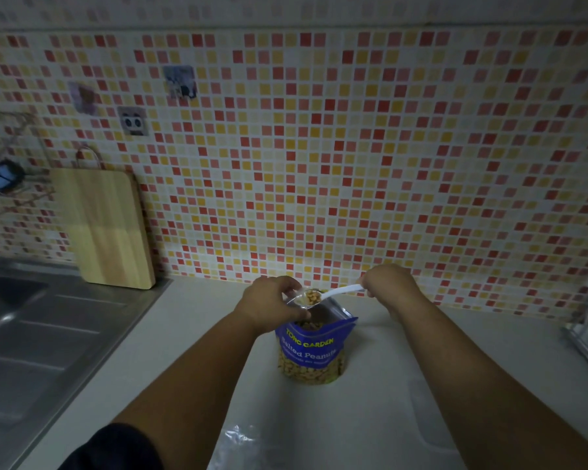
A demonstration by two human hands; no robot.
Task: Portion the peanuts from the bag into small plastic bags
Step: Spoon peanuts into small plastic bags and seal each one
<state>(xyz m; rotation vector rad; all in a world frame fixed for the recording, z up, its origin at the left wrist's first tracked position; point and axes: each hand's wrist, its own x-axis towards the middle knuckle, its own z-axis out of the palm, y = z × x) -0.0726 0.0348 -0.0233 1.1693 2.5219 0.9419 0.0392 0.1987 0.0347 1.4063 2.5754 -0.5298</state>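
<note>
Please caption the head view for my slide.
Above the Salted Peanuts bag, right hand holds a white spoon of peanuts at the clear bag in left hand.

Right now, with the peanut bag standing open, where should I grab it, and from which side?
Probably the peanut bag by its blue band below the mouth, from the near side. It stands upright with the mouth gaping, so squeezing the rim could tip it, and the left hand, right hand and spoon crowd the top.
</note>
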